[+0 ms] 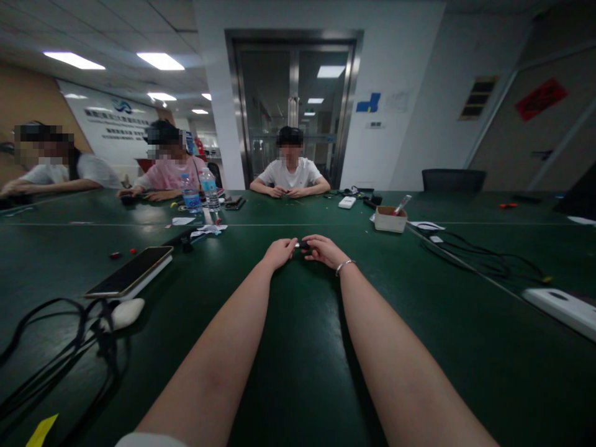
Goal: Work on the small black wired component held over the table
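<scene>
Over the middle of the green table [298,347], my left hand [280,253] and my right hand [325,249] meet almost fingertip to fingertip. Between them is a small black object with a silver end [303,244]. The fingers of my left hand are pressed together on the silver end. My right hand, with a silver bracelet [345,267] at the wrist, pinches the black part between thumb and fingers. What exactly the object is, I cannot make out.
Left of my arms lie a phone on a white box [133,272], a white mouse-like object [125,314] and black cables [69,347]. Beyond are bottles [209,189], a small box [390,219] and three seated people. Cables [484,248] and a white device [561,307] lie right.
</scene>
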